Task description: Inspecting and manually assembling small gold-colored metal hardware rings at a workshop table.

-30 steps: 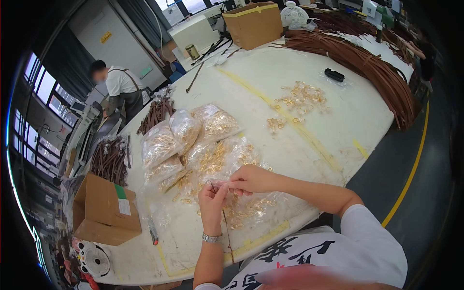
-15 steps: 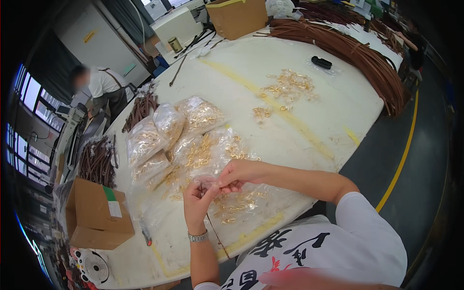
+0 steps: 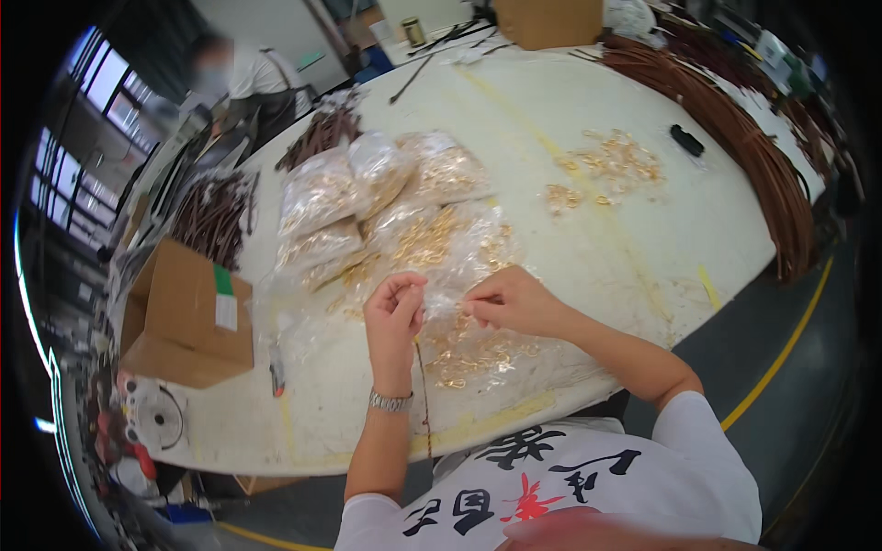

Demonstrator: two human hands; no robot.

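Note:
My left hand (image 3: 395, 321) is raised over the near part of the table, fingers curled and thumb pressed in. What it holds, if anything, is too blurred to tell. To its right my right hand (image 3: 514, 301) makes a pinch, its fingertips a short way from the left hand; something small may be in them. Clear plastic shows between and behind the hands. Loose gold-coloured metal clasps (image 3: 473, 354) lie spread below the right hand, and more clasps (image 3: 427, 237) lie on plastic beyond. A thin dark red cord (image 3: 424, 395) runs from beneath my left hand toward the table edge.
Clear bags (image 3: 317, 190) of gold hardware are piled beyond my hands. An open cardboard box (image 3: 197, 317) and a red-tipped tool (image 3: 277, 372) are at left. Brown strips (image 3: 707, 101) bundle along the far right. A person (image 3: 262, 87) works at far left.
My hands were together around clear plastic; now they are apart, the right having moved right. The view has shifted, so the table's things appear farther right and higher.

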